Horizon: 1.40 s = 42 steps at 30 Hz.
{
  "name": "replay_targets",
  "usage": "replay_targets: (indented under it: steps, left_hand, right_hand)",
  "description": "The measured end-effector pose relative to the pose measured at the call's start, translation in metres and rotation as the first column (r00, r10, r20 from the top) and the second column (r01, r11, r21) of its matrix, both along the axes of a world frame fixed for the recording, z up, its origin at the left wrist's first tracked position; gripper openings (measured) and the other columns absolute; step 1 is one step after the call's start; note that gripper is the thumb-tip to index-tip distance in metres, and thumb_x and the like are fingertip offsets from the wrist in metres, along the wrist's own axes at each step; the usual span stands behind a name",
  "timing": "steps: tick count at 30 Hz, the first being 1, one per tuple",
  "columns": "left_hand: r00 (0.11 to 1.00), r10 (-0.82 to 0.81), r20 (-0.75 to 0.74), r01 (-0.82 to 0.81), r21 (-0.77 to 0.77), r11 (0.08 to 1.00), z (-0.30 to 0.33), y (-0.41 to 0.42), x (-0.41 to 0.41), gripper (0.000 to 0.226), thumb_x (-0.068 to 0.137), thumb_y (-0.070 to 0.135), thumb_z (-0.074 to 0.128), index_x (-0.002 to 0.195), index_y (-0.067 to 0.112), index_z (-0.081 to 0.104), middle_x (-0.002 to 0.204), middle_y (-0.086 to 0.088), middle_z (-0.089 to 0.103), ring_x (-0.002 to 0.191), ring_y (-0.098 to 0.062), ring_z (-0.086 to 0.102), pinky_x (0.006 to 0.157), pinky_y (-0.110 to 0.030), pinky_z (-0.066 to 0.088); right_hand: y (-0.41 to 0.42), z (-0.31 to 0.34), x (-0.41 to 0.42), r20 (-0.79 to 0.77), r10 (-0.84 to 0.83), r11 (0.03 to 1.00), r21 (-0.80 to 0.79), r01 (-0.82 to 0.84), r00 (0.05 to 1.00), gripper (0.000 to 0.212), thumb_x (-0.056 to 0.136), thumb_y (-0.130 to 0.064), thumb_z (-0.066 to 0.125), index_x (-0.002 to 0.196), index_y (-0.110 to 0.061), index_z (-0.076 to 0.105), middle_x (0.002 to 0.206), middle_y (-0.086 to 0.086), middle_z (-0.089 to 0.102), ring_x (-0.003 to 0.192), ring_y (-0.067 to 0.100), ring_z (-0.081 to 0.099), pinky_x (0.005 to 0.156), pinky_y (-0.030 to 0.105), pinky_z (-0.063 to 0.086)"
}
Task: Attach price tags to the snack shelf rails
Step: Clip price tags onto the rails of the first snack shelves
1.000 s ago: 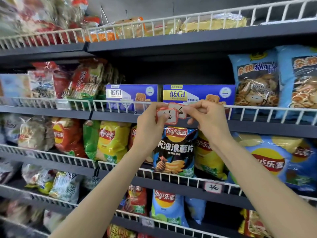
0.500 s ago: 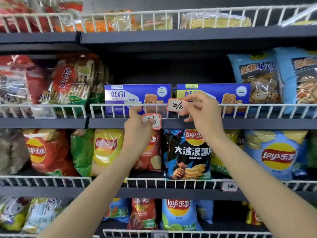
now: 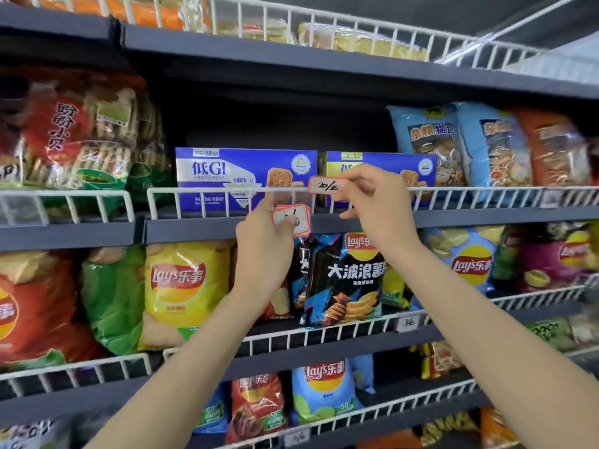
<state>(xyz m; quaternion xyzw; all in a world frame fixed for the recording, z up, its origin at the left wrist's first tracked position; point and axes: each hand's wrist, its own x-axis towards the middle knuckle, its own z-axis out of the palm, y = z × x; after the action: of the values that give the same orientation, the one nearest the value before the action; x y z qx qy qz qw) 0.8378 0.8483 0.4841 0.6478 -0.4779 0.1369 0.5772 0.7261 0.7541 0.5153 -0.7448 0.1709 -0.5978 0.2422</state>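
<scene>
My right hand (image 3: 377, 202) pinches a red-bordered white price tag (image 3: 325, 188) marked 20 against the top wire of the white shelf rail (image 3: 207, 190), in front of two blue biscuit boxes (image 3: 227, 176). My left hand (image 3: 264, 244) grips a small stack of the same tags (image 3: 293, 217) just below that rail, its index finger touching the wire. Another tag (image 3: 409, 323) hangs on the rail one shelf down, and one more tag (image 3: 298, 436) on the rail under that.
Lay's chip bags (image 3: 181, 286) fill the shelf below the hands. Blue snack bags (image 3: 431, 147) stand to the right of the boxes, red cracker packs (image 3: 74, 131) to the left. A higher shelf (image 3: 291, 59) juts out above.
Both hands rose from in front of the chip bags to the biscuit shelf rail. My right hand drew one tag off the stack and brought it onto the top wire.
</scene>
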Motion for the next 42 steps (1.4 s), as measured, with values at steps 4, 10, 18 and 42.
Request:
replay_targets:
  steps: [4, 10, 18, 42]
  left_hand:
    - [0.999, -0.035, -0.031, 0.035, -0.002, 0.999, 0.0, 0.006, 0.003, 0.044, 0.094, 0.015, 0.052, 0.137, 0.012, 0.043, 0.116, -0.009, 0.062, 0.109, -0.022, 0.056, 0.086, -0.015, 0.031]
    - [0.997, -0.076, 0.034, 0.075, 0.04, 0.996, -0.002, 0.013, 0.014, 0.042, 0.093, 0.017, 0.053, 0.135, 0.018, 0.047, 0.116, -0.019, 0.061, 0.109, -0.032, 0.055, 0.091, -0.034, 0.042]
    - [0.982, -0.178, 0.067, 0.168, 0.132, 0.977, -0.001, 0.023, 0.038, 0.041, 0.091, 0.015, 0.057, 0.13, 0.025, 0.05, 0.08, -0.001, 0.061, 0.072, -0.014, 0.057, 0.065, -0.023, 0.042]
    - [0.968, -0.224, 0.11, 0.194, 0.234, 0.953, 0.008, 0.028, 0.046, 0.047, 0.091, 0.014, 0.056, 0.135, 0.024, 0.046, 0.123, -0.004, 0.063, 0.11, -0.02, 0.06, 0.093, -0.04, 0.051]
  right_hand:
    - [0.009, 0.002, 0.004, -0.031, -0.055, 0.997, -0.059, 0.053, 0.998, 0.014, 0.092, -0.012, 0.055, 0.098, -0.009, 0.068, 0.085, 0.004, 0.067, 0.064, 0.002, 0.06, 0.045, 0.012, 0.046]
    - [0.013, 0.005, 0.018, -0.019, -0.054, 0.996, -0.065, 0.053, 0.998, 0.016, 0.092, -0.01, 0.055, 0.1, -0.008, 0.069, 0.092, 0.001, 0.067, 0.081, 0.01, 0.064, 0.051, 0.016, 0.053]
    - [0.008, 0.012, 0.033, -0.206, -0.155, 0.975, -0.191, 0.116, 0.966, 0.014, 0.091, -0.017, 0.056, 0.093, -0.014, 0.07, 0.091, 0.0, 0.067, 0.077, 0.005, 0.057, 0.055, 0.013, 0.043]
    - [0.014, -0.001, 0.036, -0.273, -0.598, 0.719, -0.598, 0.354, 0.754, 0.016, 0.096, -0.027, 0.046, 0.105, -0.017, 0.055, 0.103, -0.001, 0.06, 0.091, 0.012, 0.054, 0.053, 0.012, 0.029]
